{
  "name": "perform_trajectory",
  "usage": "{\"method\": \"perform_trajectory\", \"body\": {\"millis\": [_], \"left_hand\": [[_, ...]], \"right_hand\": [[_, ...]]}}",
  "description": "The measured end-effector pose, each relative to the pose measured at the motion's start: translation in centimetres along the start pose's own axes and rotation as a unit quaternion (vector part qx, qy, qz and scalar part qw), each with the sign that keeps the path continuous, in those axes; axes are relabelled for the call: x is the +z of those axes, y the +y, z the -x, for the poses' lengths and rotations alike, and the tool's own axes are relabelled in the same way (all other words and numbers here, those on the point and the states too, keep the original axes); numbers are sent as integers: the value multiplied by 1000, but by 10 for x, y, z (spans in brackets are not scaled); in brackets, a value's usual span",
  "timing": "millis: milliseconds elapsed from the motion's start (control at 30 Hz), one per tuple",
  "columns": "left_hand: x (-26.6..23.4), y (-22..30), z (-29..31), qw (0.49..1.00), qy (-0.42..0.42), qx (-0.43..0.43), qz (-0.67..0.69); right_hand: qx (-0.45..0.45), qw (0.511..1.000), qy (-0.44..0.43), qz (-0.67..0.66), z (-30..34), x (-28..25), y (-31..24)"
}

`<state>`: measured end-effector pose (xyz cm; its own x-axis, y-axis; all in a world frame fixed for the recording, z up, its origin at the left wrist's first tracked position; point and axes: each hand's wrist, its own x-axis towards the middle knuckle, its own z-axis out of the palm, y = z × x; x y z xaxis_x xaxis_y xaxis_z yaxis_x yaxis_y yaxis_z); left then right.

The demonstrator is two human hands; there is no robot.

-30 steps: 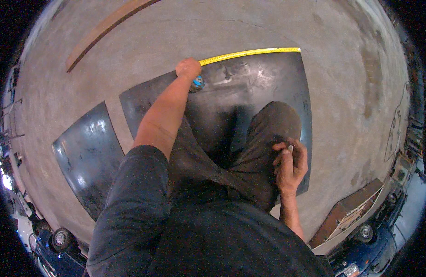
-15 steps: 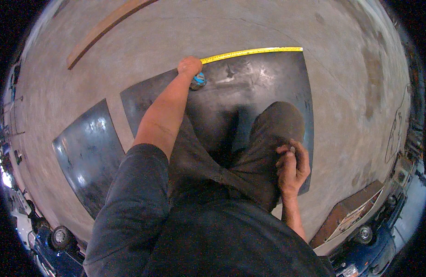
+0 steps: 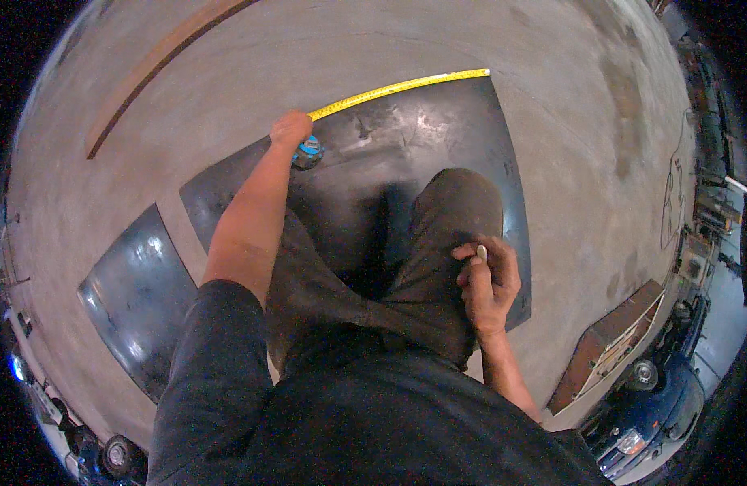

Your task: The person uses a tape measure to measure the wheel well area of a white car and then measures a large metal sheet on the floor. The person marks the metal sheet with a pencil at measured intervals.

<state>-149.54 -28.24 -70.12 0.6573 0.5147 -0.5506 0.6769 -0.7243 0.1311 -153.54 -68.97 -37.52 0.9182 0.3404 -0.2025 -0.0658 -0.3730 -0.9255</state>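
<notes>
My left hand (image 3: 292, 130) is closed at the far edge of a large dark, glossy sheet (image 3: 373, 154) on the floor. It grips a tape measure (image 3: 308, 152) with a blue and black case. The yellow blade (image 3: 398, 88) runs out along the far edge to the sheet's far right corner. Over my right knee, my right hand (image 3: 491, 287) is half curled, palm up. Between its thumb and fingers sits a short pale stick (image 3: 482, 253), like a piece of chalk. My legs hide the near middle of the sheet.
A smaller dark sheet (image 3: 138, 300) lies to the left across a narrow gap. At the far left is a long wooden beam (image 3: 159, 69). A brown, low box-like piece (image 3: 608, 344) stands at the lower right, near a blue vehicle (image 3: 653, 405). A thin cord (image 3: 673, 202) lies on the right.
My view has shifted and turned slightly, so the sheets and tape appear further left. The left hand keeps its hold on the tape measure; the right hand still holds the pale stick.
</notes>
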Motion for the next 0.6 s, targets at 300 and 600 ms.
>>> {"method": "perform_trajectory", "body": {"millis": [300, 600], "left_hand": [[-31, 17, 30, 998, -9, -51, 35], [-32, 16, 32, 999, -9, -19, 36]], "right_hand": [[82, 994, -66, 35, -48, 13, -43], [5, 971, -144, 193, -211, 180, 85]]}}
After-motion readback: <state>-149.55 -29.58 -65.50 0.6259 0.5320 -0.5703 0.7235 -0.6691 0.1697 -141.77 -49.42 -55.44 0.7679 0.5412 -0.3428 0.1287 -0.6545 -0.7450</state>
